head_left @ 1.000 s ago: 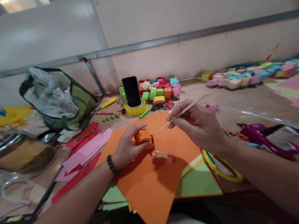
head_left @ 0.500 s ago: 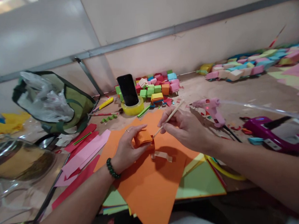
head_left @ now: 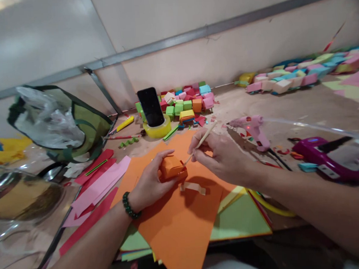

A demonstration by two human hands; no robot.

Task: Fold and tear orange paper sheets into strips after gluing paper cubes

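Note:
Between the thumb and fingers of my left hand (head_left: 153,178) sits a small orange paper box (head_left: 171,167). My right hand (head_left: 221,154) pinches a thin wooden stick (head_left: 206,135) like a pen, its lower tip at the right edge of the box. Whether the tip is inside the box or just against it, I cannot tell. Below the box lies a pale folded paper strip (head_left: 194,187) with bent ends. Large orange paper sheets (head_left: 184,226) spread under both hands, on top of green sheets (head_left: 241,219).
Behind stand a phone (head_left: 150,106) on a yellow tape roll (head_left: 157,128) and several coloured paper boxes (head_left: 187,106). To the right are a pink glue gun (head_left: 254,128) and a purple tape dispenser (head_left: 328,159). A green bag (head_left: 90,129) and pink strips (head_left: 102,184) lie left.
The orange box has tilted slightly in my left hand, and more of its right side shows. The stick stays at its edge. The view has shifted a little.

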